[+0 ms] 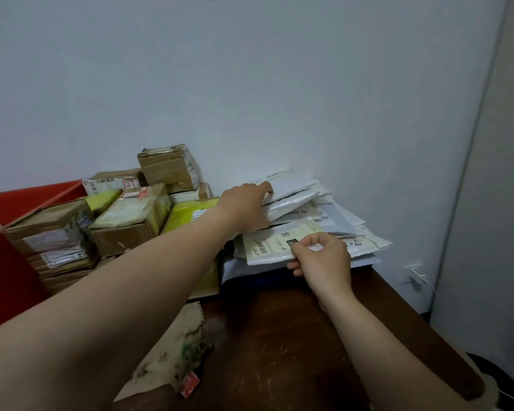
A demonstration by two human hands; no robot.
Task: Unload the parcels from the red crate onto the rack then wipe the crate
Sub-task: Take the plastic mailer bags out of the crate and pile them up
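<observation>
The mailers (pixel 293 186) are piled flat on the table (pixel 279 336) by the wall (pixel 279 84), long axes running left to right. The left hand (pixel 247 206) grips the top ones' left ends. The right hand (pixel 321 259) pinches a labelled mailer (pixel 273 241) lower down. The crate (pixel 27 197) stands at far left.

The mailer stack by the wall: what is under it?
A pale bluish bag shows under the mailer stack, on the brown table. Anything else beneath is covered by the mailers.
</observation>
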